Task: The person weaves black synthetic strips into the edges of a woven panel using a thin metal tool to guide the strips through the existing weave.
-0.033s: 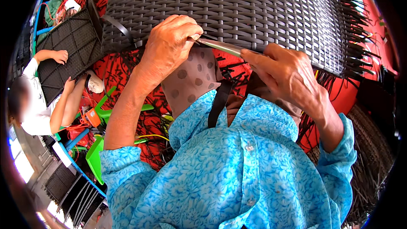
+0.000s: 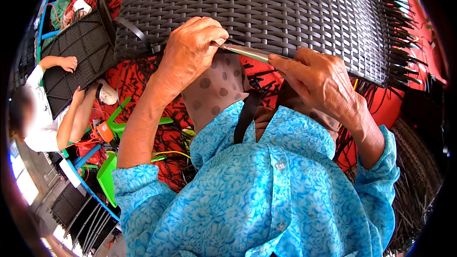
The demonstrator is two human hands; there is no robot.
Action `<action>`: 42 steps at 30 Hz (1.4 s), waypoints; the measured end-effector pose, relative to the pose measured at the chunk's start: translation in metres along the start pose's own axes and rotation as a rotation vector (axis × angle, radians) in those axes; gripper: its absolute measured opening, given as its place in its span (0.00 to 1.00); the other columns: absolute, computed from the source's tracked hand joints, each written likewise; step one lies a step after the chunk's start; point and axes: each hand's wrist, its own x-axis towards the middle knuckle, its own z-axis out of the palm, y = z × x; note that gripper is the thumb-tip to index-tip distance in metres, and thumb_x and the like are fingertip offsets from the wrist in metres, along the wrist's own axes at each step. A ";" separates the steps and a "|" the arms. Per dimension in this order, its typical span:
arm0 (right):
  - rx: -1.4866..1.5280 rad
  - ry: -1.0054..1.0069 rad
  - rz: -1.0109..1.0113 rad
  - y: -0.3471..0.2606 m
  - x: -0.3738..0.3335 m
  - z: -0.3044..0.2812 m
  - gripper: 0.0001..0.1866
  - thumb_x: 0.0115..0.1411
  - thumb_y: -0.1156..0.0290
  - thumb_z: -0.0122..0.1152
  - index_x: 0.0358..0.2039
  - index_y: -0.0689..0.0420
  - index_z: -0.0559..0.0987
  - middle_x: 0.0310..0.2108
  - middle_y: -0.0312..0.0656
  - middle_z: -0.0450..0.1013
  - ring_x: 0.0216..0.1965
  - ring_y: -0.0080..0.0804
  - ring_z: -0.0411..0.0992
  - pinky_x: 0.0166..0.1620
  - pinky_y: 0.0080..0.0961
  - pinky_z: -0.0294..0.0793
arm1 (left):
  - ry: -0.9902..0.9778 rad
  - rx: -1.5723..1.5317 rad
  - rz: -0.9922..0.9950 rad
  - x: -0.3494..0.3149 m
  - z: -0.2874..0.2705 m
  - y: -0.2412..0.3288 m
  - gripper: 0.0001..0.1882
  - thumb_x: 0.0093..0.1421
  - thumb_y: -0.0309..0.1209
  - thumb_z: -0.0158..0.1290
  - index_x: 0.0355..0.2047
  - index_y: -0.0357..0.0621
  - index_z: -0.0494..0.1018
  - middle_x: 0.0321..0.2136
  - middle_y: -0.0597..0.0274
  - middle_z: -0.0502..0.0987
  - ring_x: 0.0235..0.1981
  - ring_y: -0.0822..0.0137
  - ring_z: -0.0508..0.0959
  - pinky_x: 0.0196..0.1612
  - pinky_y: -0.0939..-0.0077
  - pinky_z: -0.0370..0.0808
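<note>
A dark woven panel of flat plastic strips spreads across the top of the view, its near edge close to both hands. At that edge my left hand is closed, thumb and fingers pinched together; what they grip is hidden. My right hand grasps a slim, flat metal blade tool, handle end inside the fist. The tool lies along the panel's edge and its narrow tip reaches my left fingertips. One loose dark strip curls out from the panel left of my left hand.
Cut strip ends stick out along the panel's right side. Dark scraps litter the red floor. At left a person sits by another woven panel. Green plastic pieces and an orange tool lie between us.
My right hand has shifted very slightly left along with the blade tool. My left hand stays in place at the panel's edge.
</note>
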 end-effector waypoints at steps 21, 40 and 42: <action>-0.242 -0.237 0.104 -0.035 0.020 -0.044 0.12 0.54 0.70 0.55 0.39 0.55 0.78 0.18 0.45 0.69 0.18 0.40 0.70 0.22 0.36 0.67 | -0.015 -0.006 -0.036 0.004 0.002 -0.005 0.04 0.50 0.23 0.55 0.28 0.39 0.74 0.29 0.59 0.76 0.31 0.61 0.77 0.35 0.73 0.73; -0.070 0.058 -0.251 0.074 0.006 0.020 0.15 0.51 0.62 0.61 0.42 0.44 0.78 0.21 0.35 0.64 0.22 0.36 0.69 0.25 0.31 0.70 | -0.103 -0.117 -0.130 0.006 -0.004 -0.006 0.05 0.51 0.23 0.55 0.29 0.38 0.74 0.28 0.60 0.75 0.28 0.64 0.75 0.32 0.76 0.71; -0.105 0.105 -0.360 0.081 0.017 0.019 0.15 0.51 0.60 0.61 0.41 0.44 0.78 0.21 0.36 0.64 0.22 0.36 0.69 0.25 0.31 0.69 | -0.140 -0.171 -0.140 0.010 -0.008 -0.010 0.05 0.51 0.24 0.55 0.29 0.38 0.74 0.28 0.60 0.75 0.28 0.65 0.75 0.32 0.76 0.71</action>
